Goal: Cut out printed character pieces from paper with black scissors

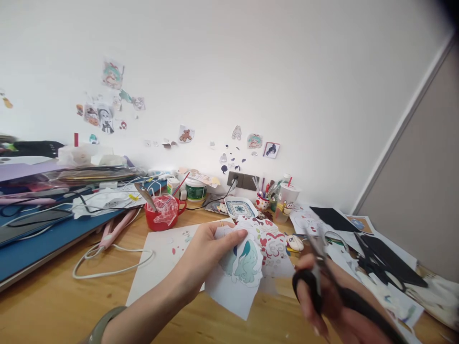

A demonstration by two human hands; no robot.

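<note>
My left hand [206, 251] pinches a sheet of printed paper [244, 267] by its upper left corner and holds it above the wooden desk [53, 301]. The sheet shows a figure with teal hair and red and white shapes. My right hand [322, 296] grips black-handled scissors [315, 267], blurred by motion. Their blades point up and to the left, just right of the sheet and apart from it.
A white sheet [161, 258] lies under my left arm. A red cup [165, 212] with a spoon, a pen cup [263, 200], a drink cup [285, 200] and black paper scraps [380, 258] crowd the desk. A blue board [39, 239] with cables sits at the left. Stickers dot the wall.
</note>
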